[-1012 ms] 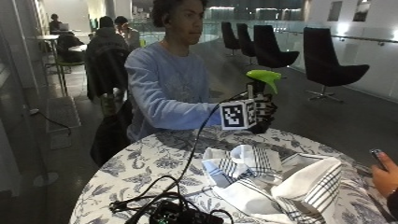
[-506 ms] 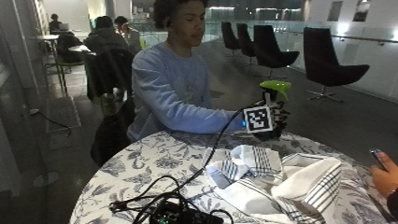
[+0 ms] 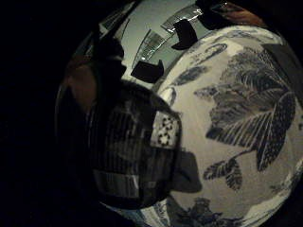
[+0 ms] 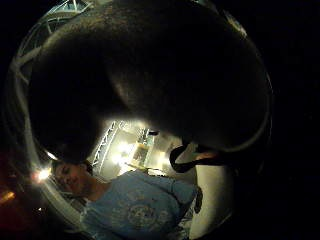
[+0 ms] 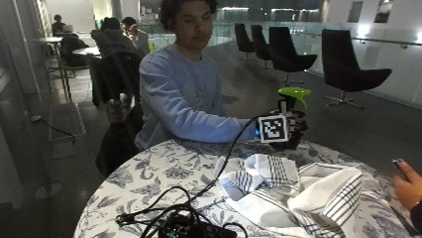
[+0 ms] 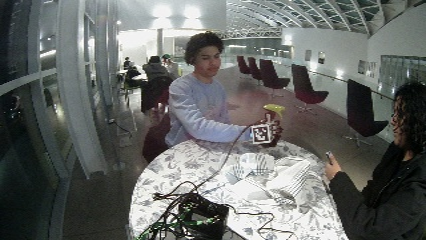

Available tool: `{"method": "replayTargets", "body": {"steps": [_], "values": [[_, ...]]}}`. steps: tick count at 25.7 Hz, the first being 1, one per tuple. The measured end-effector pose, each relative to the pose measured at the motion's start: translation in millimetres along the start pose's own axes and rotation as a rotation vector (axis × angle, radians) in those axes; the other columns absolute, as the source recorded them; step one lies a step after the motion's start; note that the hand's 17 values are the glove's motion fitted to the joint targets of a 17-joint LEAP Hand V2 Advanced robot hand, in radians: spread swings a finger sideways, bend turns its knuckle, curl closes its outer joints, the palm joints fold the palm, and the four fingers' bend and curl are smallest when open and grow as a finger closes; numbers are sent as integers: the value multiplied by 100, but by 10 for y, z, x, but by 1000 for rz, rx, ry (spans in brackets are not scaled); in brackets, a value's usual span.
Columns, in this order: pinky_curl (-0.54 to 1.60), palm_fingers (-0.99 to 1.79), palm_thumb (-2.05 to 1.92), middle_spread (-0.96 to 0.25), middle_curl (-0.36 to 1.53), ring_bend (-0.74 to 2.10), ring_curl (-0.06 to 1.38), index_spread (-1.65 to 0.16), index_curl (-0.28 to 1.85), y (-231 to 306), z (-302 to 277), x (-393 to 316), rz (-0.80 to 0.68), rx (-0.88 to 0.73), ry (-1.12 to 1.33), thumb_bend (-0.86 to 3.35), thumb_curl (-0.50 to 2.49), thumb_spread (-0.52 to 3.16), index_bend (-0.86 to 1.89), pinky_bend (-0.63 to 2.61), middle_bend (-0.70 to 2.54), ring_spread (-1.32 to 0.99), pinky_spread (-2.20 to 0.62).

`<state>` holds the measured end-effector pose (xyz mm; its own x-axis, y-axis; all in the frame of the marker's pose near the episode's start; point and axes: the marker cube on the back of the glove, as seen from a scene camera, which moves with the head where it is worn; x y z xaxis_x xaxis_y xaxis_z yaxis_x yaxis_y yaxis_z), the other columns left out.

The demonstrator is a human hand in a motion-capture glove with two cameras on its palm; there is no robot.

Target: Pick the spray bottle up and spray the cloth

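Hand (image 5: 292, 130) wrapped round bottle (image 5: 290, 116), green head up, base low at the far edge of the table (image 5: 165, 168). Cloth (image 5: 296, 193) heaped mid-table, near. Judged step: bring nozzle toward cloth, finger on trigger, keep bottle upright. Room: open above cloth; table rim close behind bottle; cables (image 5: 165, 218) at near side.

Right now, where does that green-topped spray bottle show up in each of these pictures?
Outside view: spray bottle in the gloved right hand, beyond the striped cloth.
Wide outside view: same, at the table's far edge.
Little finger palm view: dark labelled body.
Thumb palm view: not recognisable.
Shared landmark: floral tablecloth.
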<state>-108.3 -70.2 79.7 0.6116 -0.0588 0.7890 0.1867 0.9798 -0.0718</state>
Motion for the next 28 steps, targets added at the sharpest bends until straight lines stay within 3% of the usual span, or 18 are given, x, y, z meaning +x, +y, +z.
{"method": "replayTargets", "body": {"steps": [5, 11, 20, 28], "values": [[26, 63, 80, -4, 46, 34, 39, -26, 45, 353, -234, -305, -39, 74, 23, -3, 56, 101, 6, 24, 31, -1, 17], [25, 62, 78, -3, 45, 29, 34, -31, 36, 1340, -887, -470, -132, 104, 486, -3, 53, 108, 10, 22, 35, 0, 17], [24, 62, 77, -3, 44, 17, 30, -34, 37, 2979, -1685, -283, 28, 228, 859, -2, 49, 113, 20, 15, 38, 1, 20], [23, 64, 77, -5, 43, 17, 28, -34, 39, 3728, -2043, -78, 159, 218, 943, -2, 47, 115, 21, 14, 38, 1, 21]]}}
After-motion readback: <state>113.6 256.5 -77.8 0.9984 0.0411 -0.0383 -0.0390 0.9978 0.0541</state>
